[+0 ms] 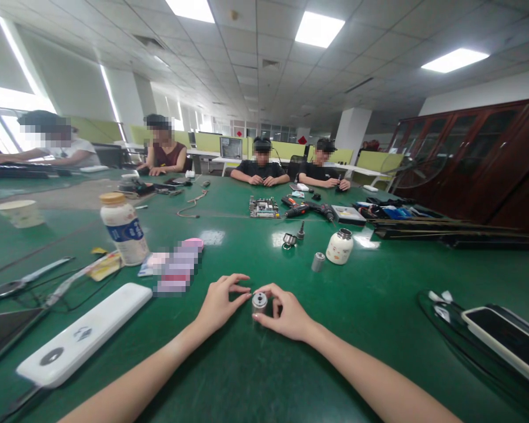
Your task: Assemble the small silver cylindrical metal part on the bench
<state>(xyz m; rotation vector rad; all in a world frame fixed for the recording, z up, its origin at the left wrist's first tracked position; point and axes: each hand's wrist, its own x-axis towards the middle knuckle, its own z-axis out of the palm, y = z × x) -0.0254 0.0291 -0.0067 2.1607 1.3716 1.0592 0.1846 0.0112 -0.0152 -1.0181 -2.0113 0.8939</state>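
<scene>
A small silver metal cylinder (260,302) with dark holes in its top stands upright on the green table in front of me. My right hand (286,311) is closed around its right side, thumb in front and index finger behind. To its left, my left hand (223,301) is open, thumb and fingers apart; the fingertips come close to the cylinder, and I cannot tell if they touch it. Farther off stands a second metal cylinder (318,262), beside a cream-coloured small bottle (339,247) with a patterned front. Behind them lie a metal ring-shaped part (289,240) and a dark stepped part (300,230).
To the left are a long white device (86,332), a bottle with an orange cap (123,229), a paper cup (20,213) and cables. A phone (506,341) lies at right. Farther back are a circuit board (264,207), power drills (308,210) and several people seated.
</scene>
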